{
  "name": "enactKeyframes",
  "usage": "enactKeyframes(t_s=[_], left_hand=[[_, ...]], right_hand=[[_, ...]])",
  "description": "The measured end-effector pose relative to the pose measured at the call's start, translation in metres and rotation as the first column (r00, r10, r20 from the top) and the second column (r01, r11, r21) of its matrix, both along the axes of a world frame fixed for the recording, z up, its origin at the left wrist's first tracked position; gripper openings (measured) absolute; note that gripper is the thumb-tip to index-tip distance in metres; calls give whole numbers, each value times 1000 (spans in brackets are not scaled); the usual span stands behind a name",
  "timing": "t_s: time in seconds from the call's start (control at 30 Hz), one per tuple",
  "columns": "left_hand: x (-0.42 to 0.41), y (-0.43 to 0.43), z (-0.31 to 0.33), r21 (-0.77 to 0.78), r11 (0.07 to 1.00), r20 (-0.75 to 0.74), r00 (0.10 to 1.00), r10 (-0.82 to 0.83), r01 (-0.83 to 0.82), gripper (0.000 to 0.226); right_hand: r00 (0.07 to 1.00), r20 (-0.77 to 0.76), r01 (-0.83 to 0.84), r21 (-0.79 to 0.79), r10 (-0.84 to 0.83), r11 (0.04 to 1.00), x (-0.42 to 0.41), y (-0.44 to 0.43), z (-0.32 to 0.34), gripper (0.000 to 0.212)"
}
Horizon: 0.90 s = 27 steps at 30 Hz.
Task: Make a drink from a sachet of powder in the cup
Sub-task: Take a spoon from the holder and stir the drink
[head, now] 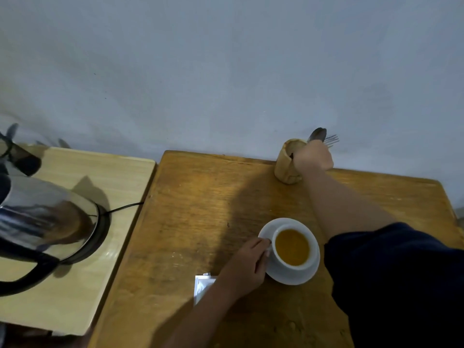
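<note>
Head: left fingers (263,243) pinch cup (292,247) handle; right fingers (313,153) grip spoon (318,134); kettle (47,217) left

Brown wooden table (200,222) bearing saucer (311,272), wooden cutlery holder (283,169), white sachet (202,285), paler side table (100,172) bearing kettle base (101,227)

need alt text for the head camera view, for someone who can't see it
A person's right hand grips cutlery in a wooden holder while the left hand holds the handle of a white cup of orange drink on a saucer; a torn sachet lies nearby.
</note>
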State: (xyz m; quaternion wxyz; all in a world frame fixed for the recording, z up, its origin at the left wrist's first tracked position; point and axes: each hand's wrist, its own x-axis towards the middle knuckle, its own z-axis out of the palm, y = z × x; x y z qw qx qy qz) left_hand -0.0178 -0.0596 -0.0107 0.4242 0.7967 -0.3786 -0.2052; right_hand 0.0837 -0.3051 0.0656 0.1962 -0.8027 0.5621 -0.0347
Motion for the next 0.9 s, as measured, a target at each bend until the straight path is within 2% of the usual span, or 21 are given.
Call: enactKeyframes(t_s=[0.13,0.27,0.4,0.5,0.6,0.73,0.9], left_hand=[[0,0,0,3,1000,7,1000,-2,2,35],[0,0,-1,-1,1000,16,1000,0,0,34],[-2,0,-3,-6,1000,15,1000,4,-4,35],[0,-1,-5,1,1000,18,1000,-1,1,35],[-4,-2,1,17,1000,29,1000,-11,11,35],[-1,1,-3,69,997,64,998,24,-28,35],[-7,-4,14,140,989,5,999,54,-54,35]], right_hand=[[997,60,50,-11,-50,999,0,2,-5,22],[974,164,154,33,-157,988,0,3,-10,30],[933,282,190,146,-225,971,-7,8,-11,18],[894,384,180,157,-228,971,-13,12,-10,11],[869,475,123,59,-136,991,-27,14,1,17],[853,514,-43,-99,88,994,-33,15,20,24],[802,447,-287,-293,396,912,-56,-2,74,20]])
